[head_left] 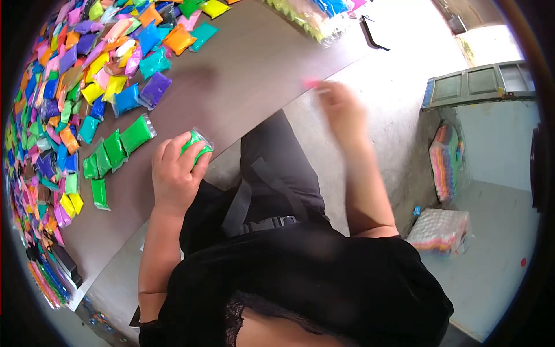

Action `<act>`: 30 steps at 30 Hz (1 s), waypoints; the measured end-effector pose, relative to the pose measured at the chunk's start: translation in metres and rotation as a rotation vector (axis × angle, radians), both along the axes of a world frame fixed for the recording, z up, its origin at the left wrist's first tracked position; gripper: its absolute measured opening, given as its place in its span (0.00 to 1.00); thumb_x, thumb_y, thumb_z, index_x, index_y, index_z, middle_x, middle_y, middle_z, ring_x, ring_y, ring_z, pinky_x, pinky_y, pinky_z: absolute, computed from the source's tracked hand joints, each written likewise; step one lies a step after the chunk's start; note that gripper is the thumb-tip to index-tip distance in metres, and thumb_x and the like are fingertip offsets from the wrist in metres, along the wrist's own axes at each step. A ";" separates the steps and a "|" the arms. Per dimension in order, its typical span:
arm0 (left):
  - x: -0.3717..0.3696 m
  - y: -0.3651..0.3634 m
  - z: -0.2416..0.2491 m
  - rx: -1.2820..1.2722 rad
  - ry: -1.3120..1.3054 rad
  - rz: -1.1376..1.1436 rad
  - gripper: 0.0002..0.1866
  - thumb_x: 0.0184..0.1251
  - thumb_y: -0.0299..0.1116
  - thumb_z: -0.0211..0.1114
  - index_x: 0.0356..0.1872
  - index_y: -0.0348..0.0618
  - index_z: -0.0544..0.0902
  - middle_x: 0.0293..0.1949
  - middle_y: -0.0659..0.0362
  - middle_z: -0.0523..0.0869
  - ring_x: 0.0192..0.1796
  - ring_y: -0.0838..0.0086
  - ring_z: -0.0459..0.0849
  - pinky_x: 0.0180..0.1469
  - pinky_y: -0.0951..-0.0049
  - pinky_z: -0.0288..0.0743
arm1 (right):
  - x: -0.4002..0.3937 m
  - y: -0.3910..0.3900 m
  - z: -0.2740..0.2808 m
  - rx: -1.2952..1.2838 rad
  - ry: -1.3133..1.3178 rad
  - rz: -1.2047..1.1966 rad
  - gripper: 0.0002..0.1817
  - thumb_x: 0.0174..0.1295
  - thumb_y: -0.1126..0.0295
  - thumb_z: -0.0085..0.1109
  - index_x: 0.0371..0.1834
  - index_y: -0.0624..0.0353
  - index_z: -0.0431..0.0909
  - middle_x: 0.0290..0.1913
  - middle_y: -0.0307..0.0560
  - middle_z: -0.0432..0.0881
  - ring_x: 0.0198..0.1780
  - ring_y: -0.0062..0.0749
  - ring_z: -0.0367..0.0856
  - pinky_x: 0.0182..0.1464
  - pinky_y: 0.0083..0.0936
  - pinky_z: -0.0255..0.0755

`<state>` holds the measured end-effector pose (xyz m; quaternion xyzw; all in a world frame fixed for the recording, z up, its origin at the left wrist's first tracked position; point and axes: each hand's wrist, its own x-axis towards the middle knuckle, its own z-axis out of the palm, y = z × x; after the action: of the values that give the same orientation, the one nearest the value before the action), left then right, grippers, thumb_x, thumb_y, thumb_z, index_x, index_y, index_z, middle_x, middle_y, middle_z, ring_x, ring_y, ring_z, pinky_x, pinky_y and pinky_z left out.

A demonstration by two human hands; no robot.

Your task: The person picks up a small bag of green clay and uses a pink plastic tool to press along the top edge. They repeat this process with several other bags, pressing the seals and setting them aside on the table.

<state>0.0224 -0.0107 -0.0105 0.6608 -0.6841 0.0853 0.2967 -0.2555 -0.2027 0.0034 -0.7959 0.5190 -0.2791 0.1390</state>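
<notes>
My left hand (180,168) is closed around a green packet in clear wrap (198,144), at the front edge of the brown table. Just to its left, several similar green packets (115,147) lie in a slanting row, with one green packet (100,193) apart below them. My right hand (341,107) is raised past the table edge and blurred by motion. Its fingers look drawn together, and a small pink thing (310,84) shows at their tips, too smeared to name.
A large heap of small coloured packets (87,63) covers the table's left side. Clear-wrapped goods (312,20) and a black bar-like object (373,36) lie at the far end. Wrapped stacks (442,228) stand on the right, below a grey-green cabinet panel (483,84).
</notes>
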 end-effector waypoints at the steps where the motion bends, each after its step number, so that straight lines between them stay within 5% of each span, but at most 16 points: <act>1: 0.000 0.000 0.000 0.008 0.000 0.006 0.13 0.54 0.33 0.79 0.41 0.47 0.88 0.50 0.59 0.84 0.49 0.61 0.81 0.52 0.60 0.76 | 0.028 0.019 -0.002 -0.097 0.080 0.141 0.11 0.66 0.64 0.66 0.50 0.48 0.87 0.40 0.48 0.89 0.41 0.37 0.88 0.47 0.32 0.80; 5: 0.000 0.002 0.002 0.003 0.006 0.008 0.13 0.54 0.33 0.79 0.41 0.46 0.88 0.50 0.59 0.84 0.49 0.61 0.81 0.52 0.60 0.76 | 0.012 -0.020 -0.024 0.225 0.048 -0.096 0.11 0.71 0.61 0.55 0.50 0.46 0.84 0.43 0.52 0.89 0.45 0.52 0.88 0.49 0.46 0.81; 7: -0.002 0.002 0.002 -0.008 0.013 0.013 0.14 0.54 0.30 0.79 0.42 0.45 0.87 0.49 0.57 0.84 0.48 0.59 0.82 0.51 0.59 0.77 | -0.039 -0.069 -0.009 0.217 0.567 -0.487 0.17 0.75 0.61 0.42 0.52 0.48 0.83 0.42 0.55 0.89 0.43 0.55 0.88 0.47 0.46 0.81; 10: -0.004 0.000 0.004 0.000 0.035 0.020 0.14 0.53 0.29 0.79 0.41 0.44 0.87 0.49 0.57 0.84 0.48 0.59 0.82 0.51 0.60 0.77 | -0.059 -0.076 0.020 0.163 0.646 -0.593 0.15 0.74 0.63 0.45 0.53 0.48 0.83 0.42 0.54 0.89 0.42 0.54 0.89 0.45 0.47 0.80; 12: -0.005 -0.001 0.005 0.009 0.025 0.026 0.14 0.53 0.29 0.79 0.41 0.44 0.88 0.49 0.57 0.85 0.48 0.59 0.82 0.51 0.60 0.77 | -0.033 -0.057 0.020 -0.030 0.386 -0.382 0.12 0.71 0.63 0.56 0.54 0.43 0.84 0.42 0.48 0.89 0.44 0.46 0.89 0.47 0.39 0.81; 13: -0.005 -0.003 0.005 0.005 0.020 0.021 0.14 0.52 0.29 0.79 0.41 0.44 0.88 0.50 0.57 0.85 0.48 0.59 0.82 0.51 0.60 0.77 | 0.001 -0.035 0.029 0.148 0.194 -0.243 0.12 0.71 0.64 0.57 0.54 0.43 0.84 0.46 0.48 0.88 0.43 0.46 0.88 0.48 0.40 0.81; 14: -0.004 -0.002 0.005 0.006 0.011 0.025 0.14 0.52 0.29 0.79 0.41 0.44 0.88 0.50 0.57 0.85 0.48 0.59 0.82 0.51 0.60 0.77 | 0.028 -0.018 0.013 0.058 0.093 0.005 0.12 0.71 0.65 0.57 0.54 0.46 0.84 0.46 0.48 0.87 0.43 0.46 0.88 0.48 0.40 0.81; 16: -0.005 -0.002 0.006 0.022 0.004 0.029 0.14 0.51 0.29 0.79 0.40 0.45 0.88 0.49 0.57 0.85 0.48 0.59 0.82 0.52 0.60 0.77 | 0.094 0.013 0.011 0.076 0.298 0.276 0.11 0.69 0.64 0.57 0.50 0.50 0.84 0.45 0.46 0.86 0.43 0.48 0.88 0.48 0.39 0.82; 17: -0.005 -0.002 0.007 0.026 -0.004 0.030 0.14 0.51 0.29 0.79 0.40 0.45 0.88 0.49 0.57 0.85 0.48 0.59 0.82 0.52 0.60 0.77 | 0.114 0.016 -0.024 -0.180 0.216 0.489 0.09 0.67 0.63 0.58 0.45 0.51 0.83 0.44 0.45 0.86 0.41 0.46 0.88 0.43 0.41 0.83; 18: -0.006 -0.002 0.009 0.045 0.010 0.031 0.14 0.51 0.29 0.79 0.40 0.45 0.88 0.49 0.57 0.85 0.48 0.59 0.82 0.52 0.60 0.77 | 0.140 0.029 -0.006 -0.015 0.307 0.474 0.08 0.66 0.62 0.59 0.41 0.50 0.83 0.40 0.45 0.85 0.38 0.43 0.89 0.38 0.40 0.83; 21: -0.006 0.000 0.012 0.069 0.009 0.035 0.14 0.51 0.29 0.79 0.40 0.44 0.88 0.48 0.56 0.86 0.49 0.59 0.83 0.52 0.60 0.77 | 0.172 0.020 -0.018 -0.117 0.303 0.456 0.08 0.66 0.61 0.58 0.39 0.50 0.82 0.37 0.45 0.84 0.37 0.42 0.88 0.35 0.39 0.83; 25: -0.004 0.000 0.006 0.015 0.011 0.020 0.13 0.53 0.30 0.78 0.40 0.44 0.87 0.49 0.56 0.86 0.49 0.60 0.83 0.53 0.60 0.76 | 0.111 -0.039 0.018 0.188 0.552 0.088 0.13 0.70 0.62 0.52 0.45 0.53 0.86 0.42 0.55 0.89 0.44 0.49 0.89 0.42 0.42 0.84; 26: -0.004 0.000 0.007 0.009 0.011 0.023 0.13 0.53 0.30 0.78 0.40 0.44 0.87 0.49 0.56 0.86 0.49 0.60 0.83 0.53 0.60 0.76 | 0.062 -0.073 -0.022 0.035 0.309 -0.043 0.14 0.69 0.63 0.52 0.50 0.48 0.86 0.46 0.53 0.89 0.47 0.47 0.89 0.49 0.41 0.82; 27: -0.005 0.000 0.008 0.014 0.006 0.023 0.12 0.54 0.30 0.77 0.40 0.44 0.87 0.49 0.56 0.86 0.48 0.59 0.83 0.53 0.61 0.76 | 0.014 -0.078 0.002 0.252 0.284 -0.244 0.17 0.68 0.64 0.52 0.56 0.42 0.85 0.51 0.50 0.88 0.51 0.46 0.88 0.55 0.41 0.78; 29: -0.004 0.000 0.010 0.019 0.003 0.036 0.12 0.55 0.31 0.77 0.40 0.44 0.87 0.48 0.55 0.86 0.48 0.58 0.83 0.53 0.61 0.76 | -0.115 -0.115 -0.029 0.186 0.443 -0.565 0.19 0.69 0.59 0.52 0.61 0.42 0.82 0.54 0.47 0.88 0.56 0.47 0.85 0.56 0.39 0.77; 30: -0.002 -0.001 0.011 0.023 0.064 0.005 0.11 0.59 0.32 0.76 0.41 0.43 0.87 0.49 0.55 0.86 0.48 0.60 0.83 0.53 0.62 0.76 | -0.139 -0.098 0.001 0.206 0.519 -0.663 0.21 0.71 0.58 0.52 0.64 0.44 0.80 0.56 0.50 0.86 0.57 0.48 0.85 0.57 0.40 0.77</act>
<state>0.0207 -0.0118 0.0002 0.6683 -0.6735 0.0570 0.3105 -0.3945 -0.3011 0.0040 -0.6118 0.7895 -0.0460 -0.0148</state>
